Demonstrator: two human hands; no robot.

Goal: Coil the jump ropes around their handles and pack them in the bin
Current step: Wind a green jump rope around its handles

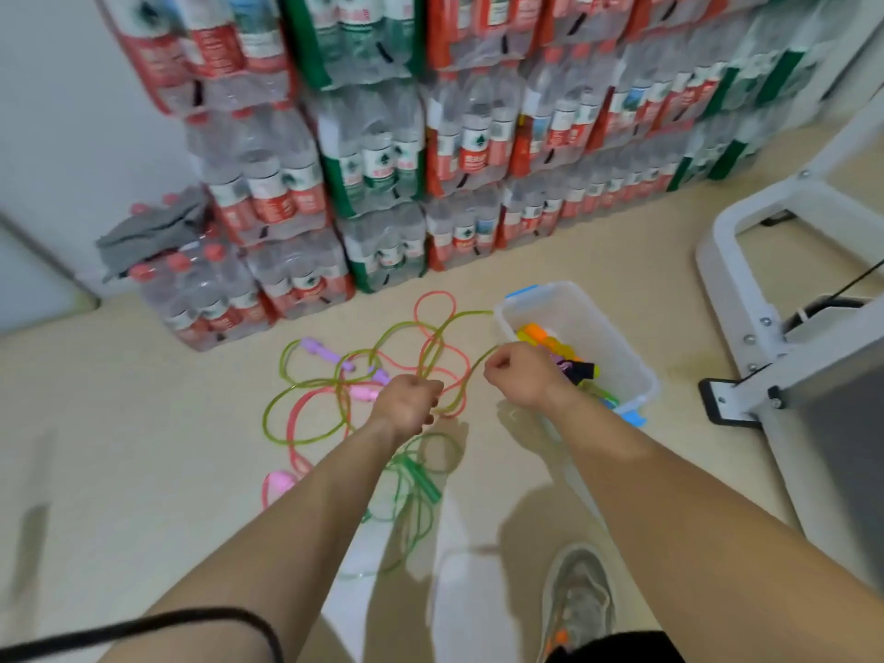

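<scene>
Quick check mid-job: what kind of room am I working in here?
Probably a storeroom or stock area: shrink-wrapped packs of bottled water are stacked high against the wall, a white metal equipment frame stands on the beige floor, and a clear plastic bin with blue latches sits nearby.

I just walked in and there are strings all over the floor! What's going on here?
A person is tidying up jump ropes. Both hands hold the yellow-green rope: the left hand grips a bunch of it, and the right hand pinches a strand next to the clear bin. Some coloured handles already lie in the bin. A pink rope, purple handles and a green rope lie tangled on the floor, not yet packed.
</scene>
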